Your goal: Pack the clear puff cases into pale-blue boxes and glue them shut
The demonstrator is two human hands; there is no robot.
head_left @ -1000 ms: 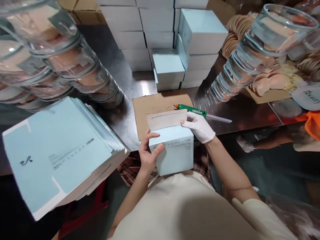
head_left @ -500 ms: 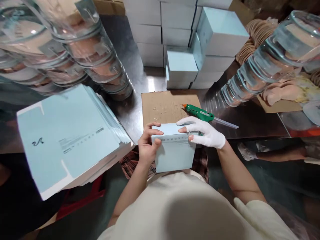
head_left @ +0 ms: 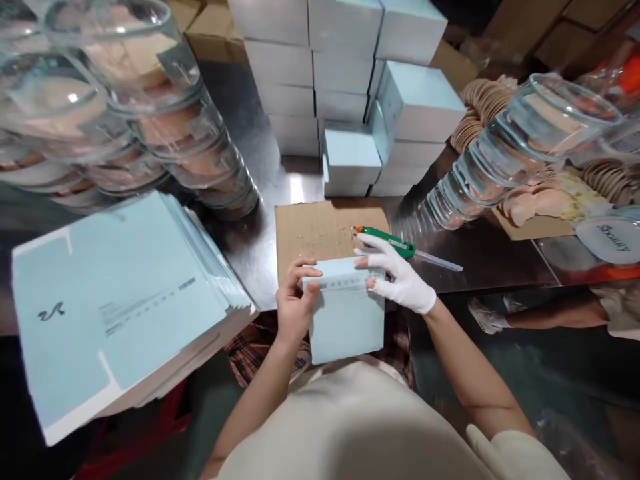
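Observation:
Close to my body, a light blue cardboard box (head_left: 347, 327) is held at the table's front edge, with small print along its upper fold. My bare left hand (head_left: 295, 300) grips its left top corner, thumb on the near face and fingers over the top. On the right, my right hand (head_left: 400, 277), in a white glove with some fingertips bare, grips the opposite top corner. A green glue gun (head_left: 395, 241) with an orange tip and a clear glue stick lies just beyond that hand, partly hidden by it. Beneath it is a brown cardboard sheet (head_left: 310, 230).
Flat blue box blanks (head_left: 120, 300) are piled at the left. Tall stacks of clear round containers (head_left: 190, 133) stand at left, and another stack (head_left: 480, 160) leans at right. Finished-looking boxes (head_left: 345, 73) are stacked behind. A person's leg (head_left: 555, 313) shows at right.
The view has shifted, so the table's things sit lower and most slightly left. The box's near face shows more squarely. My right hand has changed its finger placement a little; both hands keep hold.

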